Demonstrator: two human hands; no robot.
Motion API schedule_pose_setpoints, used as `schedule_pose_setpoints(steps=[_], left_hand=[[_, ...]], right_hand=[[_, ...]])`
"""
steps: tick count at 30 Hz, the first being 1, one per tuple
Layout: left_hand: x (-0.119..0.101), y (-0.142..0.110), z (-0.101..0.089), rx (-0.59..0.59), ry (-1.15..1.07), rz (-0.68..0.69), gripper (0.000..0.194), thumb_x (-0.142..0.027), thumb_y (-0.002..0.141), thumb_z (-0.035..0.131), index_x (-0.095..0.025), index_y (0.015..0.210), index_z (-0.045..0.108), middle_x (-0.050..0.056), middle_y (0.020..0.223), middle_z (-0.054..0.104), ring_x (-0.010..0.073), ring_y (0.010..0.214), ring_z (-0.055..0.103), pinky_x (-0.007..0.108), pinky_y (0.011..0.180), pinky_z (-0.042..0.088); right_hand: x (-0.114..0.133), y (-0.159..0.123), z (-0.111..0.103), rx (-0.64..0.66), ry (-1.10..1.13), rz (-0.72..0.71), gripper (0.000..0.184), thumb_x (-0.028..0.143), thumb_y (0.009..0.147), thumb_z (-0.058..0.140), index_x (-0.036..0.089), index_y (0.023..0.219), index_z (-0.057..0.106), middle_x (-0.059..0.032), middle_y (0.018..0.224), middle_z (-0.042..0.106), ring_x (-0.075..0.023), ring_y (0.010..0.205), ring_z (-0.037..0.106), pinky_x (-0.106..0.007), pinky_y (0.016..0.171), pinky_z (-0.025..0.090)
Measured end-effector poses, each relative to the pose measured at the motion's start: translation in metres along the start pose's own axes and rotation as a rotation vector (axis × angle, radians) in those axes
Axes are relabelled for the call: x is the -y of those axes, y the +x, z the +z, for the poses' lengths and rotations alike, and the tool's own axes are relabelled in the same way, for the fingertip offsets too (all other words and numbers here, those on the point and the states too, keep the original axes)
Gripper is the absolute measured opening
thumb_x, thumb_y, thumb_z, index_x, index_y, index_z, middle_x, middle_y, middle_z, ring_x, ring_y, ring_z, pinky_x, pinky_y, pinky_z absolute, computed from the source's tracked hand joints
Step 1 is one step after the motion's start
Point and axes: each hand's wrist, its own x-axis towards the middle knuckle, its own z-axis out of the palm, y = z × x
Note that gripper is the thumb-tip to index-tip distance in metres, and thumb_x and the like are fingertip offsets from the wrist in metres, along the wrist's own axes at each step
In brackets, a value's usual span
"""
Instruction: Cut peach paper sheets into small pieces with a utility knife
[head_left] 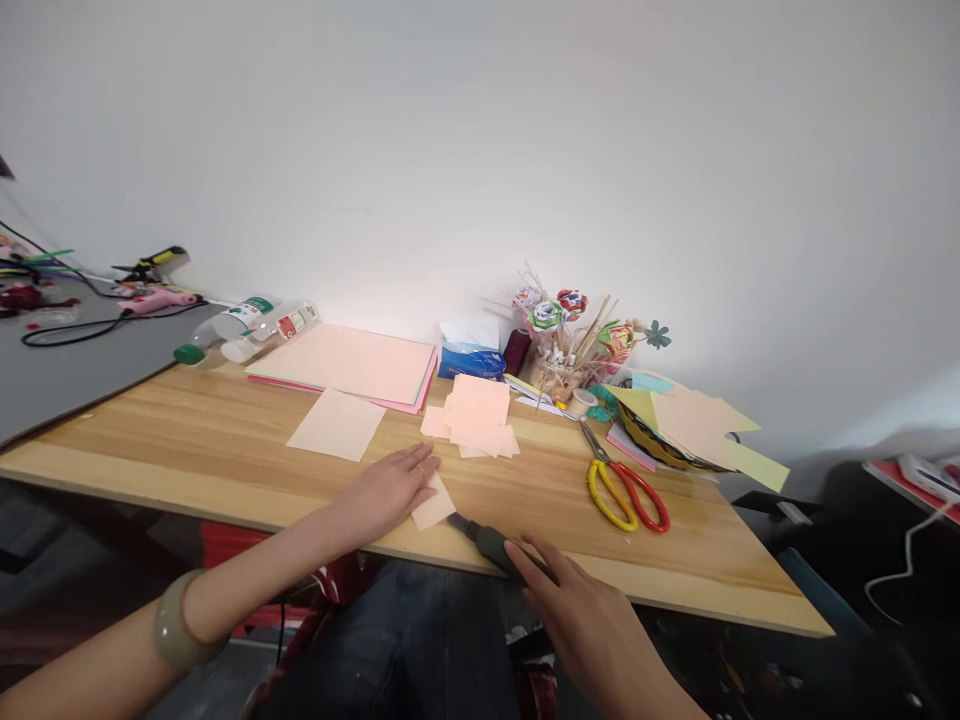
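Observation:
My left hand (pixel 386 490) lies flat with fingers stretched out, pressing a small pale pink paper square (pixel 435 506) onto the wooden table (pixel 225 450). A green bangle (pixel 176 622) sits on that wrist. My right hand (pixel 574 590) is at the table's front edge, fingers curled round the dark handle of a craft knife (pixel 486 540) whose tip reaches toward the small square. Just behind lies a loose pile of pink squares (pixel 474 415), and a larger pale sheet (pixel 336 424) rests to the left.
A stack of pink sheets (pixel 346 364), plastic bottles (pixel 240 328), a tissue pack (pixel 471 358), paper flowers on sticks (pixel 571 335) and a basket of papers (pixel 694 430) line the back. Red-and-yellow scissors (pixel 624 490) lie right. Glue guns (pixel 154 290) sit on a grey table far left.

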Motion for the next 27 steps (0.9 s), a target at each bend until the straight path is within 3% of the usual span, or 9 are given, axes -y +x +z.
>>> schedule_pose_setpoints(steps=[4,10,22,27], left_hand=[[0.009,-0.002,0.005,0.022,-0.030,0.033,0.045,-0.039,0.096,0.032,-0.012,0.130,0.046,0.015,0.142,0.038,0.0222,0.133,0.032,0.037,0.108,0.030],[0.012,-0.003,0.001,0.043,-0.065,0.061,0.050,-0.042,0.096,0.031,-0.010,0.133,0.043,0.015,0.143,0.036,0.0213,0.135,0.028,0.035,0.109,0.027],[0.014,-0.003,0.007,0.037,-0.085,0.048,0.052,-0.045,0.096,0.031,-0.012,0.134,0.042,0.015,0.144,0.034,0.0215,0.136,0.026,0.037,0.109,0.026],[0.012,-0.005,0.004,0.042,-0.056,-0.002,0.046,-0.046,0.095,0.031,-0.023,0.133,0.045,0.009,0.145,0.034,0.0288,0.139,0.015,0.056,0.105,0.020]], right_hand=[[-0.001,0.001,0.002,0.065,-0.027,0.049,0.040,0.018,0.092,0.033,0.022,0.129,0.047,-0.0127,0.113,0.059,-0.0160,0.063,0.066,-0.029,0.050,0.053],[-0.002,0.001,0.005,0.060,-0.031,0.023,0.040,0.019,0.093,0.031,0.020,0.131,0.045,-0.0107,0.095,0.061,-0.0186,0.065,0.065,-0.031,0.053,0.053],[-0.003,0.005,0.007,0.032,-0.054,0.022,0.040,0.020,0.094,0.028,0.020,0.128,0.047,-0.0092,0.091,0.060,-0.0181,0.062,0.064,-0.028,0.049,0.049],[-0.003,0.010,0.010,0.067,-0.044,0.034,0.039,0.020,0.093,0.032,0.020,0.130,0.046,-0.0096,0.092,0.059,-0.0189,0.065,0.064,-0.029,0.051,0.050]])
